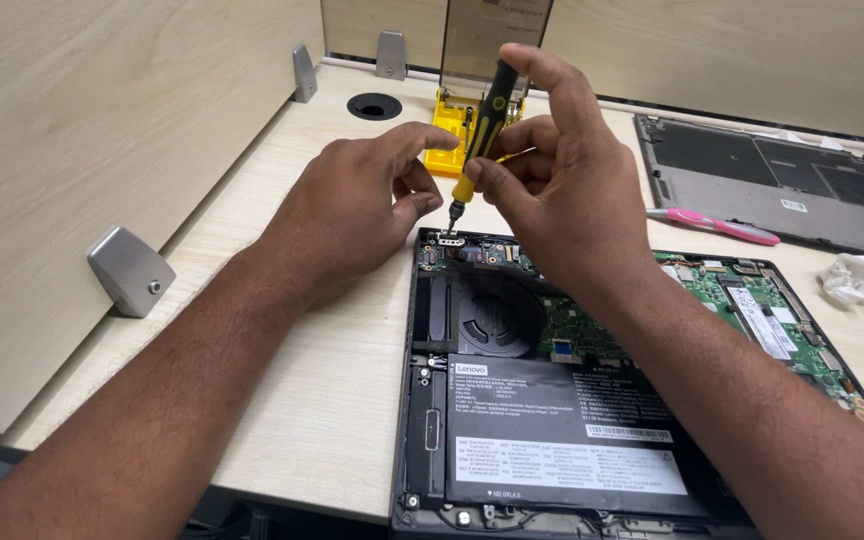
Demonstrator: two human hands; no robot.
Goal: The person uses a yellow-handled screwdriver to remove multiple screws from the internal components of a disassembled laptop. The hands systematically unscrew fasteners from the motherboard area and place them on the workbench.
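Note:
An opened laptop [432,400] lies on the desk with its fan, black battery and green circuit board exposed. My right hand [562,190] is shut on a black and yellow screwdriver [482,125], held upright with its tip on a small metal bracket [450,239] at the laptop's far left corner. My left hand [362,205] hovers just left of the screwdriver's lower shaft, with the fingertips curled close to the tip and nothing held in it.
The laptop's grey bottom cover [772,180] lies at the far right. A pink tool [717,227] rests in front of it. A yellow tool holder [447,125] stands behind my hands. White crumpled paper [857,275] lies at the right. Wooden dividers enclose the desk.

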